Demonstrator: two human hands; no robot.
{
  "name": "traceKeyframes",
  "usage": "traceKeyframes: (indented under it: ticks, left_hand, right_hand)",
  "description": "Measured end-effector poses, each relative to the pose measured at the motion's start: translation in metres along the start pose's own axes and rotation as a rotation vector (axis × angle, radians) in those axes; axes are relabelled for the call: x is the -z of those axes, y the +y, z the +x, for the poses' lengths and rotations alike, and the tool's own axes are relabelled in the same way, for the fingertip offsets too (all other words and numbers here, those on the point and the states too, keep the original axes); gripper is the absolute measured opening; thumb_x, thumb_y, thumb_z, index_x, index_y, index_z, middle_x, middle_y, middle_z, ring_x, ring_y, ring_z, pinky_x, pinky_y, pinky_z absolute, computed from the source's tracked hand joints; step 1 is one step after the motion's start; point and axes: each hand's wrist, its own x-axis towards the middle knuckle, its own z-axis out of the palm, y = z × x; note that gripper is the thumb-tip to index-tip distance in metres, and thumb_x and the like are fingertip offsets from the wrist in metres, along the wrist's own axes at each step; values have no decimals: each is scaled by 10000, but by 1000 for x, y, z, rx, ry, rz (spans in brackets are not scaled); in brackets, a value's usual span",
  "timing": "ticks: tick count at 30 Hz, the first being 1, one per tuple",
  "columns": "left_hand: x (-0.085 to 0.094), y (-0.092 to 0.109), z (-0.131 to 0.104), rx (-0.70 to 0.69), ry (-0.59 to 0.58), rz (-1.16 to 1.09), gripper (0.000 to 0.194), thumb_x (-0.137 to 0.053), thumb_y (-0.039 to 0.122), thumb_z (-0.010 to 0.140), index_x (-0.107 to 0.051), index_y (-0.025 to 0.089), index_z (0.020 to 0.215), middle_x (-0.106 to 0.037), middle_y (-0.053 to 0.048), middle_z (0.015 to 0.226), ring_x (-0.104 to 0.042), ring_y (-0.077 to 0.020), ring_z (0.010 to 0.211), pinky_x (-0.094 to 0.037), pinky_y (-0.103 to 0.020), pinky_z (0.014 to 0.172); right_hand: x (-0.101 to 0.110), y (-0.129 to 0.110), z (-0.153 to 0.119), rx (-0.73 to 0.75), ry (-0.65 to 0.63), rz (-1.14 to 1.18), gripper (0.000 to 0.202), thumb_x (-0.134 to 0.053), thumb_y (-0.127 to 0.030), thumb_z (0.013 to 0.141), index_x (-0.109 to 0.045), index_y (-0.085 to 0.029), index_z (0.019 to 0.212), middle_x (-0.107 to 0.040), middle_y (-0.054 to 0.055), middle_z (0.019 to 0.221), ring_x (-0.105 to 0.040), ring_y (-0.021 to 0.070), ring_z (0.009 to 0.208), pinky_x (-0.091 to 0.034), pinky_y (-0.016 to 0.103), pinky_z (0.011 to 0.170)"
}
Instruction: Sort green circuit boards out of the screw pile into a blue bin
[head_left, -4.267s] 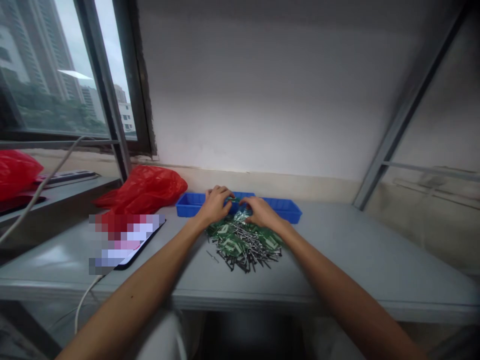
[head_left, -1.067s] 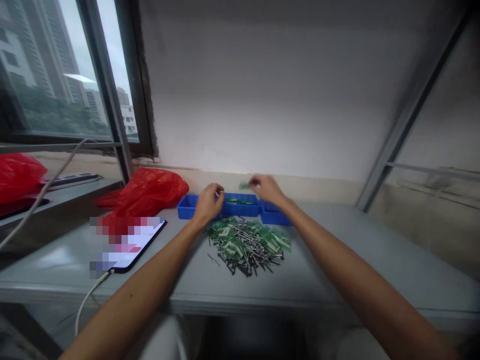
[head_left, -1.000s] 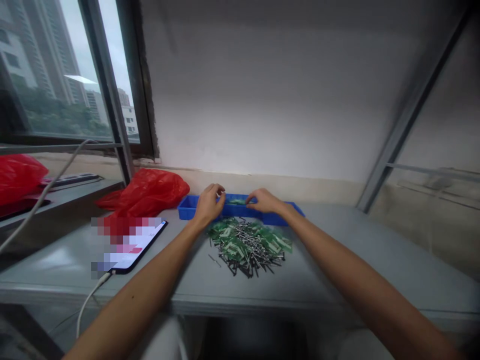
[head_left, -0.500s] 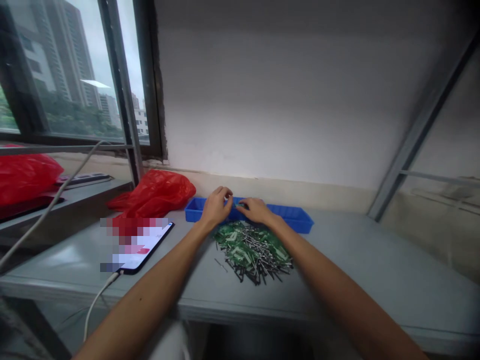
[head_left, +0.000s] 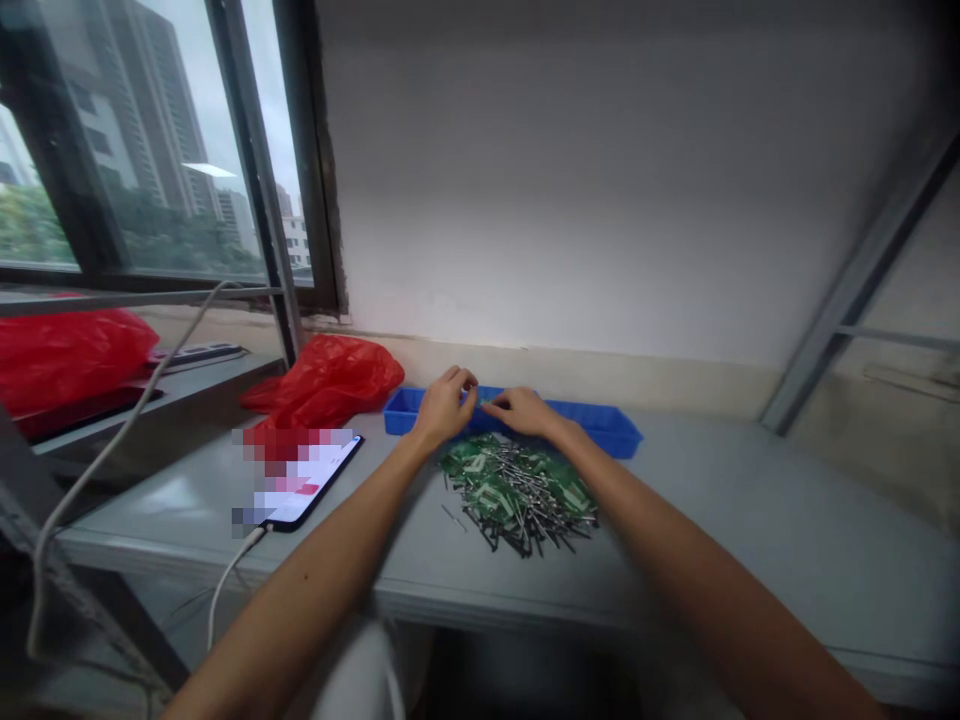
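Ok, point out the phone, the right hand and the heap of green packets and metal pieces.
phone (head_left: 322,476): head view, on its lit screen.
right hand (head_left: 526,412): head view, back of the hand.
heap of green packets and metal pieces (head_left: 521,492): head view, near its middle.

A red plastic bag (head_left: 341,375) lies near a lit phone (head_left: 322,485) with a white cable (head_left: 240,553) plugged in.

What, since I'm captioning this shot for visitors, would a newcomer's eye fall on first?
Probably the thin metal pieces and green packets heaped near the middle of the gray table. Next might come the bright red plastic bag at the table's left rear. Then the blue bins behind the heap, partly hidden by the left hand and right hand.
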Motion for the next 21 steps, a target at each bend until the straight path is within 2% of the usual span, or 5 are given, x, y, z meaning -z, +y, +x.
traceKeyframes:
  ticks: [4, 8, 14, 17, 21]
  left_hand:
    - [1, -6, 2, 16, 16, 5, 97, -493, 174, 866, -579, 185, 910, -593, -43, 889, -549, -164, 728, -452, -315, 720]
    - [1, -7, 4, -19, -37, 37, 100, -509, 147, 825, -584, 187, 877, -595, -51, 871, -554, -196, 800, -450, -339, 753]
    - [3, -4, 3, -48, -60, 69, 163, -503, 106, 795, -593, 200, 893, -603, -65, 889, -541, -229, 889, -440, -376, 807]
    - [3, -4, 2, -46, -50, 72, 166, -492, 105, 799, -595, 196, 893, -602, -66, 885, -538, -229, 891, -438, -375, 805]
    - [1, -5, 3, -52, -52, 73, 169, -498, 98, 783, -591, 196, 885, -602, -64, 875, -535, -228, 874, -437, -378, 797]
  right_hand:
    - [12, -11, -15, 80, 102, -71, 151, -619, -285, 805, -767, -255, 798, -741, 62, 855, -645, 237, 837, -464, 388, 850]
    - [17, -21, -36, 132, 40, -25, 319, -603, -119, 736, -768, -263, 968, -738, 57, 1011, -654, 254, 925, -474, 412, 897]
    - [2, -40, -58, 161, -233, 86, 472, -751, -392, 720, -685, -326, 1182, -685, 47, 1197, -616, 294, 1087, -441, 460, 983]
    - [-8, -44, -60, 153, -226, -16, 509, -780, -444, 687, -698, -290, 1165, -679, 84, 1184, -594, 313, 1099, -424, 472, 986]
    - [-12, -42, -59, 168, -187, -75, 427, -780, -401, 713, -721, -242, 1105, -690, 103, 1111, -608, 292, 1048, -438, 432, 949]
